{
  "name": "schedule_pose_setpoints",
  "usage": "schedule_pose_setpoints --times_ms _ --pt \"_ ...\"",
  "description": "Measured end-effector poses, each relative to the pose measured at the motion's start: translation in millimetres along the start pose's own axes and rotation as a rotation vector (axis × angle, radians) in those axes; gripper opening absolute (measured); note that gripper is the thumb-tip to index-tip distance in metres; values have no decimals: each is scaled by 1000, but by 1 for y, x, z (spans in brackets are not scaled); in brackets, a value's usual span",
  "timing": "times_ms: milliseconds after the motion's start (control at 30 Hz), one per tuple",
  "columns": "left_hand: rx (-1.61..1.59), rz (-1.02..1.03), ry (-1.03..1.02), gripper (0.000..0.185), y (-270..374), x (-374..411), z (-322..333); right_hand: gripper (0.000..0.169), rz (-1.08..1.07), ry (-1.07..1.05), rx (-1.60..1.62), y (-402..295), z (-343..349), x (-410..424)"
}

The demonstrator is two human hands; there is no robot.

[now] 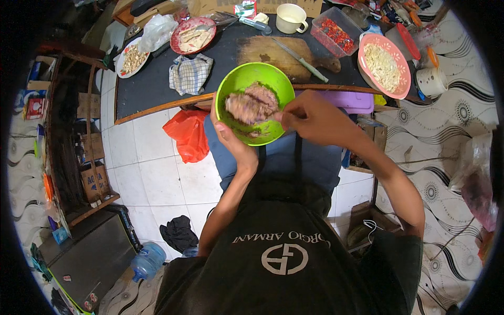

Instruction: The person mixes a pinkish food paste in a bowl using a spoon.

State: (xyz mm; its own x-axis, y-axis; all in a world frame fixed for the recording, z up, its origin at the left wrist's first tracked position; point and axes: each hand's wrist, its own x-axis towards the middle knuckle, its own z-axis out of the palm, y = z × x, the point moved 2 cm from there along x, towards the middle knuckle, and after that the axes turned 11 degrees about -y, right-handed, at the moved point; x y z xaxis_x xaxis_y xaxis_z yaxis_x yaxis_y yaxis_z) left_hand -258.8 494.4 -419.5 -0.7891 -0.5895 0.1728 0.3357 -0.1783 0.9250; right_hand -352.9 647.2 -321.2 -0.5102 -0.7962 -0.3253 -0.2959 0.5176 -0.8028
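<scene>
My left hand (236, 147) grips a lime-green bowl (240, 75) by its left side, holding it over my lap at the table's front edge. Inside lies a pinkish-brown, paste-like mixture (263, 96), part of it smeared by motion blur. My right hand (309, 118) is at the bowl's right rim, its fingers pinched around what seems to be a spoon; the utensil is mostly hidden and blurred. Just beyond the bowl, a wooden cutting board (256, 49) lies on the dark tabletop, with a knife (301, 61) resting across it.
A checked cloth (191, 75), a red plate of pale batter (212, 29) and a white plate of chopped food (134, 59) are left on the table. Rightward stand a cream mug (290, 19), a clear tub of chopped chillies (334, 35) and a pink bowl of pale shreds (382, 67).
</scene>
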Motion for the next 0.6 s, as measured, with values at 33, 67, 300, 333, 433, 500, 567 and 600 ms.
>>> schedule_pose_setpoints --times_ms 33,67,300,333,433,500,567,600 --pt "-38 -17 24 77 -1 -1 -1 35 -4 16 5 -8 -10 -2" --pt "-80 -40 7 75 0 -2 -2 35 -9 32 10 -13 -19 -4" --pt "-179 -90 8 69 12 -7 5 36 57 -114 -31 -4 -19 -3" --pt "-164 -85 -13 68 10 -7 2 35 33 -103 -34 1 -12 -4" --pt "-132 -133 -49 69 8 -4 3 30 73 37 -284 -33 -12 -29" --pt "-104 -142 -42 70 10 -4 3 25 105 69 -473 -66 -23 -48" --pt "-87 -105 -27 72 9 -1 3 20 122 20 -620 -83 -28 -57" --pt "-73 -103 -46 72 10 -1 4 18 69 -9 -679 -82 -28 -55"
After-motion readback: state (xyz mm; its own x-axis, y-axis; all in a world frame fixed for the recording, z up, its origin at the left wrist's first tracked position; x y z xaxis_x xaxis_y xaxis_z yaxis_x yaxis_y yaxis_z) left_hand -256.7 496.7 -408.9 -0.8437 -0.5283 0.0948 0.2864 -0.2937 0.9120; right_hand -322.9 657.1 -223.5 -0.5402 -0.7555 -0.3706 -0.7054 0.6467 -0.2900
